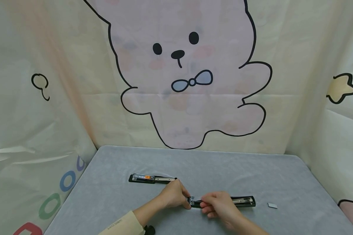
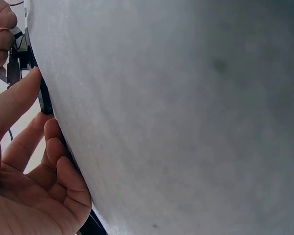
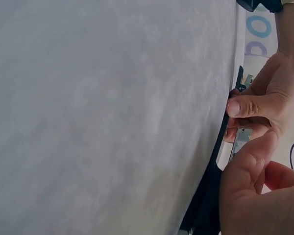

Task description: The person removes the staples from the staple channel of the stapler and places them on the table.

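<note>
Head view: a long black stapler with a metal staple channel [image 1: 238,201] lies flat on the grey felt-covered table [image 1: 223,169], near the front edge and slightly right of centre, its long axis running left to right. The left hand [image 1: 173,195] grips the stapler's left end, fingers curled down over it; a cream sleeve [image 1: 122,226] covers that forearm. The right hand [image 1: 219,205] sits just right of the left, fingers and thumb pinching the stapler body near the same end, so the two hands nearly touch over the tool. The right part of the stapler projects free beyond the right hand and rests on the table. A second black stapler with a clear and orange top [image 1: 151,178] lies farther back and to the left, apart from both hands, its metal channel extended to the right. A small white rectangular piece [image 1: 272,205] lies on the table to the right of the held stapler, near but not touching it. Behind the table hangs a cream cloth backdrop printed with a pale pink cartoon bear [image 1: 188,81]. Wrist views: both show mostly grey table surface, with curled fingers [image 3: 250,105] closed on the black tool at the frame edge.
</note>
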The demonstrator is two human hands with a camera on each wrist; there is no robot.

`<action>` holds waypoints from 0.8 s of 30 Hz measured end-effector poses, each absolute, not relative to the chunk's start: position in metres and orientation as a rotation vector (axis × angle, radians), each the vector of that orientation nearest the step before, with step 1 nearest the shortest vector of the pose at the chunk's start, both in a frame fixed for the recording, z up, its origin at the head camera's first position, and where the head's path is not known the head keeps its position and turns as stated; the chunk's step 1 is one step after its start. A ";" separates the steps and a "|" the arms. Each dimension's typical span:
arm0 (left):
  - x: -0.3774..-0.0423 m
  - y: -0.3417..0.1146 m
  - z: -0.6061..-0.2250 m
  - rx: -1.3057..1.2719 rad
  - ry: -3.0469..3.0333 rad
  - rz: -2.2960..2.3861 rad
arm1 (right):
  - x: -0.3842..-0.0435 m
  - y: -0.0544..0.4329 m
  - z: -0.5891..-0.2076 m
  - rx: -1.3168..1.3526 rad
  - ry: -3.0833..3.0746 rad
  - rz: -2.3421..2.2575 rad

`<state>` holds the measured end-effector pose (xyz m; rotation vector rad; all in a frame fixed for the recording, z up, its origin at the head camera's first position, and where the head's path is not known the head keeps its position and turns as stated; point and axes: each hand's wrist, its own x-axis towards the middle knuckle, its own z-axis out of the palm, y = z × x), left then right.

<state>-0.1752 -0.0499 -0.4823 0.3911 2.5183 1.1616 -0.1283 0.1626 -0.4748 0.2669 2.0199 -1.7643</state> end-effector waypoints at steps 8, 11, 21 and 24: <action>-0.177 -0.049 -0.481 0.365 2.519 1.124 | -0.124 0.177 -0.465 0.237 2.122 -1.724; -0.177 -0.050 -0.481 0.364 2.519 1.118 | -0.123 0.185 -0.461 0.230 2.120 -1.735; -0.175 -0.051 -0.481 0.365 2.517 1.134 | -0.115 0.219 -0.447 0.191 2.084 -1.749; -0.175 -0.051 -0.481 0.371 2.507 1.142 | -0.113 0.229 -0.443 0.189 2.091 -1.747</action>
